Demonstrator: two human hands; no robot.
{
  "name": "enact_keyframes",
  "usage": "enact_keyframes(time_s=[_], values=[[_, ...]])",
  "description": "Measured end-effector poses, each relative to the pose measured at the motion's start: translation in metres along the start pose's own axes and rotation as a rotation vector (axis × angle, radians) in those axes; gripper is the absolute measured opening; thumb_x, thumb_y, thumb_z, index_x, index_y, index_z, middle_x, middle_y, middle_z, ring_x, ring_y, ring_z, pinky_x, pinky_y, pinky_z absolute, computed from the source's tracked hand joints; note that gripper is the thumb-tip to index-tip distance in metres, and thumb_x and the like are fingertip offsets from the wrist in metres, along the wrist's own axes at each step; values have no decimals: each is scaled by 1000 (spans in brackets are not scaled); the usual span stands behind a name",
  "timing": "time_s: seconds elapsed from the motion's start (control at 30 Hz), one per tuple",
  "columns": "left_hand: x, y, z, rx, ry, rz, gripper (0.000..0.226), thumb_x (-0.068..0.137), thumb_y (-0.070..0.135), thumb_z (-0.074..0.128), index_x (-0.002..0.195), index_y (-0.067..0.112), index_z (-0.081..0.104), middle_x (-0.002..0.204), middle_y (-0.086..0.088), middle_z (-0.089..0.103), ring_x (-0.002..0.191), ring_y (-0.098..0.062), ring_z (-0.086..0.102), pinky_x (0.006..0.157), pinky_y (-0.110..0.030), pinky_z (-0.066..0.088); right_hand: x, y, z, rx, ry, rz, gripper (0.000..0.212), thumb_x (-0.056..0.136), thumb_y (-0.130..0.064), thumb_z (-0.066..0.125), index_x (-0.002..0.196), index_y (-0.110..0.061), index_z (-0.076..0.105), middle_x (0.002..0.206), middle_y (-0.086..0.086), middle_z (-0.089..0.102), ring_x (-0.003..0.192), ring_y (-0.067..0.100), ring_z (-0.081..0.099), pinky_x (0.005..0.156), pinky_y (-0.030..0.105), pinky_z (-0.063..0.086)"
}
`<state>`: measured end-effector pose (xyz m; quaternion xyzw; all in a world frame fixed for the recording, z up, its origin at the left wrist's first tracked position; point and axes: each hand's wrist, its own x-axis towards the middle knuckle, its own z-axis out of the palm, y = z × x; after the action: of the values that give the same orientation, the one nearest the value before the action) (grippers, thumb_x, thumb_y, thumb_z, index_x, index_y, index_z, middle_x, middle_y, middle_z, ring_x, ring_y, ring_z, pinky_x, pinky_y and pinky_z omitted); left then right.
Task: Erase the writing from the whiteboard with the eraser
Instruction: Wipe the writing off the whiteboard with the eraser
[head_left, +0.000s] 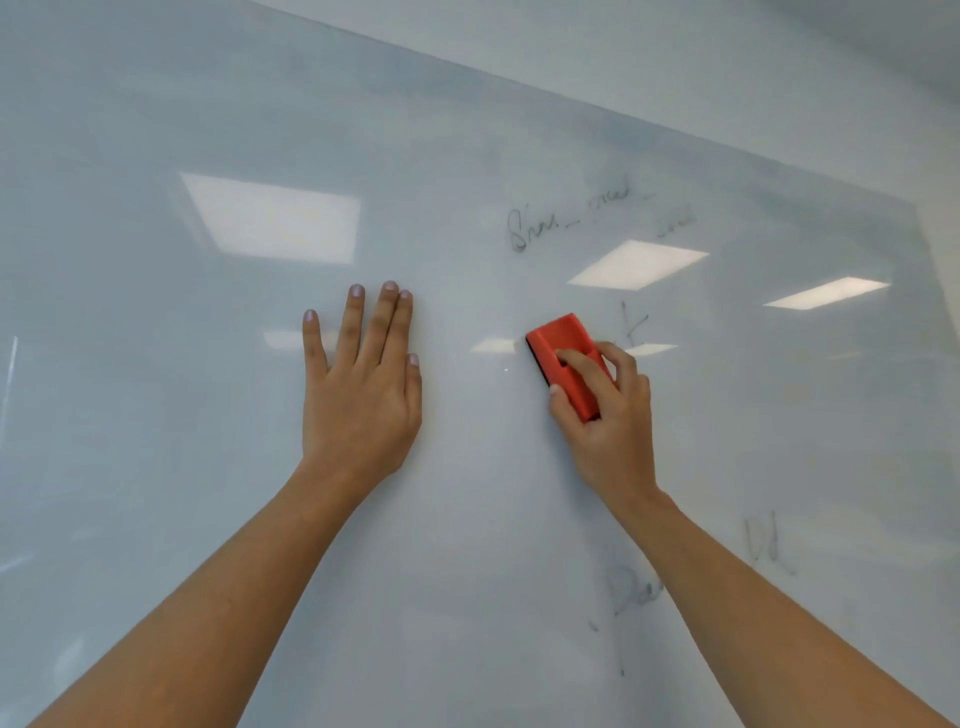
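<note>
The eraser (563, 358), red with a dark pad, lies against the whiteboard (208, 467), its top tilted left. Our right hand (608, 415) reaches up from below, its grip closed round the eraser, thumb on the left edge and forefinger across the back. Well left of the eraser, our left hand (361, 384) rests flat, fingers straight and pointing up. Faint writing (566, 218) shows above the eraser.

Red eraser (563, 358) with black felt edge, pale grey-white whiteboard (208, 130), faint grey-black writing (566, 218) (partly smudged)
</note>
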<state>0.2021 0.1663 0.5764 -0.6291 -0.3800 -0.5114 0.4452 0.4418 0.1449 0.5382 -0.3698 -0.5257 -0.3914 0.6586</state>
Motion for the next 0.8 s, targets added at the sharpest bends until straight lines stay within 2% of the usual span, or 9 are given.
enact_keyframes(time_s=[0.07, 0.23, 0.3, 0.5, 0.57, 0.63, 0.7, 0.77, 0.8], values=[[0, 0, 1, 1, 5, 1, 58, 101, 29, 21, 156, 11, 18, 163, -5, 19, 151, -28, 14, 120, -57, 4, 9, -7, 6, -3, 28, 11, 36, 89, -31, 63, 125, -27, 62, 136, -1, 48, 103, 20, 45, 93, 38, 45], [0, 0, 2, -3, 13, 3, 58, 100, 30, 20, 155, 10, 21, 163, -6, 20, 151, -28, 16, 119, -58, 5, -31, -5, 0, -18, -150, -377, 34, 88, -31, 64, 122, -28, 65, 136, 3, 51, 95, 21, 48, 90, 31, 44], [0, 0, 1, 0, 6, 4, 59, 100, 30, 20, 155, 10, 21, 163, -6, 20, 151, -29, 16, 119, -58, 5, -33, 13, -10, -37, -168, -414, 34, 87, -31, 65, 120, -26, 66, 134, 5, 52, 97, 20, 48, 89, 31, 44], [-1, 1, 3, 25, 4, 2, 59, 100, 30, 18, 156, 10, 18, 163, -6, 18, 151, -29, 14, 119, -59, 5, 18, 35, -10, -68, 39, 12, 36, 90, -25, 66, 126, -25, 63, 136, 4, 49, 101, 24, 44, 92, 42, 47], [-1, 1, 3, 19, 9, 4, 59, 100, 30, 18, 156, 10, 19, 163, -6, 18, 151, -29, 15, 119, -59, 6, 23, 27, -3, -62, 67, 42, 38, 90, -25, 66, 128, -27, 61, 137, 3, 48, 101, 23, 43, 92, 42, 46], [-2, 0, 3, 15, 15, 2, 59, 100, 30, 18, 155, 9, 20, 163, -6, 19, 151, -29, 15, 119, -59, 5, 12, 18, -2, -36, 25, -52, 36, 90, -28, 65, 126, -28, 61, 137, 0, 47, 100, 21, 43, 95, 34, 43], [-2, 1, 3, 13, 20, 8, 59, 100, 30, 19, 155, 9, 20, 163, -6, 20, 151, -29, 15, 119, -59, 5, -11, 18, -5, -32, -79, -245, 35, 89, -32, 63, 124, -30, 61, 137, -1, 46, 100, 18, 43, 95, 26, 39], [-2, 0, 4, 7, 26, 13, 59, 100, 30, 20, 155, 9, 21, 163, -7, 21, 151, -30, 16, 119, -59, 5, -28, 31, -13, -47, -150, -375, 35, 88, -33, 63, 124, -30, 62, 137, 0, 47, 102, 18, 44, 95, 25, 38], [-2, 0, 4, 7, 27, 12, 59, 100, 30, 20, 155, 9, 21, 163, -7, 21, 151, -30, 16, 119, -59, 5, -28, 40, -17, -52, -140, -365, 35, 88, -32, 64, 122, -28, 63, 136, 0, 48, 103, 20, 45, 96, 25, 39]])
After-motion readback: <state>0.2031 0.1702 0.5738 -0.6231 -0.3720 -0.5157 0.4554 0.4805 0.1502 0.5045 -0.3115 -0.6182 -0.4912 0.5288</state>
